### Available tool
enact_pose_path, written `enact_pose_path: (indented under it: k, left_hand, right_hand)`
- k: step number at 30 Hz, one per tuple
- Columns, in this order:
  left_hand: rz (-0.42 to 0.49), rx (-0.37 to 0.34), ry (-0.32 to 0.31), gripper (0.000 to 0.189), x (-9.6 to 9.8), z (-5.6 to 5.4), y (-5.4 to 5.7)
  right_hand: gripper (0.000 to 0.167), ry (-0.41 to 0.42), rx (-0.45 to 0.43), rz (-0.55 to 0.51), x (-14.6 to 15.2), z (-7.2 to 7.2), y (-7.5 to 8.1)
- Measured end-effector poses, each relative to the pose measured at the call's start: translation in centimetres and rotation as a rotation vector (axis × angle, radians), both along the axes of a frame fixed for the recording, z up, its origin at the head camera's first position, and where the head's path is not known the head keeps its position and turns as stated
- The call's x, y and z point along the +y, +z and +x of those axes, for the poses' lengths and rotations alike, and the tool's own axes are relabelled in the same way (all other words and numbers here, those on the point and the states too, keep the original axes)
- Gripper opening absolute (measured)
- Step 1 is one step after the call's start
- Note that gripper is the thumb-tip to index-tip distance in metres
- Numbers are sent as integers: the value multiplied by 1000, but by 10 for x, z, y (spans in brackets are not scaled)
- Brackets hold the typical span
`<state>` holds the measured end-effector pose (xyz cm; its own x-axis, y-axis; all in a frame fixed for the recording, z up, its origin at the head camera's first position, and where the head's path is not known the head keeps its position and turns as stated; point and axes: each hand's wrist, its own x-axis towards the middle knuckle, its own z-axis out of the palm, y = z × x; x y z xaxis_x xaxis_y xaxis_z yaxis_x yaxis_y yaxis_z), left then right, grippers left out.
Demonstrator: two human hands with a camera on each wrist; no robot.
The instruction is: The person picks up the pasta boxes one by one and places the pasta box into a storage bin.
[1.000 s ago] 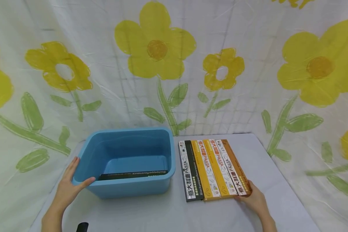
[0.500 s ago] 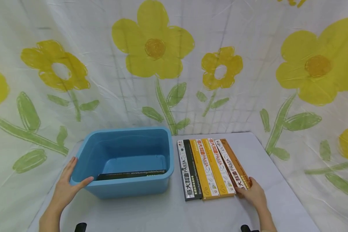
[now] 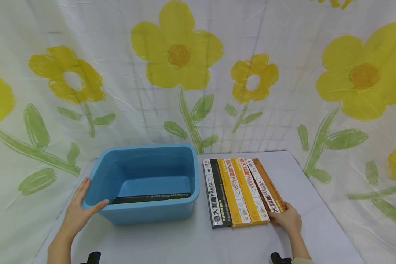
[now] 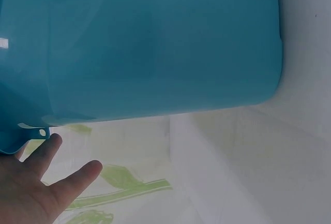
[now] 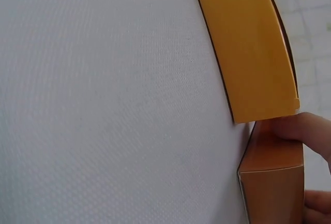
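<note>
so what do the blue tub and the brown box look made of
Blue tub: most likely moulded plastic, smooth with a soft sheen, from its rounded corners and one-piece rim. Brown box: probably thin card, fairly matte, from its crisp folded edges.

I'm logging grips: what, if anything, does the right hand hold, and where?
The right hand pinches the long brown-and-white cardboard pasta box at its near end.

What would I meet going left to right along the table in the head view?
Left hand, blue bin, black pasta box, first yellow pasta box, second yellow pasta box, brown pasta box, right hand.
</note>
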<state>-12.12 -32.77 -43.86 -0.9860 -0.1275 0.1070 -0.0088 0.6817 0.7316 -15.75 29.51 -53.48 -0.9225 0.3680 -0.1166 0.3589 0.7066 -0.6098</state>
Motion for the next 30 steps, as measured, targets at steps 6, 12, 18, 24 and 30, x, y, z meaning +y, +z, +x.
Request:
enact_pose_path:
  k: [6, 12, 18, 24, 30]
  left_hand:
    - [2, 11, 0, 96, 2, -1, 0]
    - [-1, 5, 5, 97, 1, -1, 0]
    - [-1, 7, 10, 97, 2, 0, 1]
    - [-1, 9, 11, 97, 2, 1, 1]
    - [-1, 10, 5, 96, 1, 1, 0]
  right_hand:
    - [86, -18, 21, -18, 1, 2, -2]
    - [87, -31, 34, -14, 2, 1, -2]
    - [86, -37, 46, -1, 2, 1, 0]
    - [83, -49, 78, -15, 3, 1, 2]
    - [82, -43, 103, 4, 3, 2, 7]
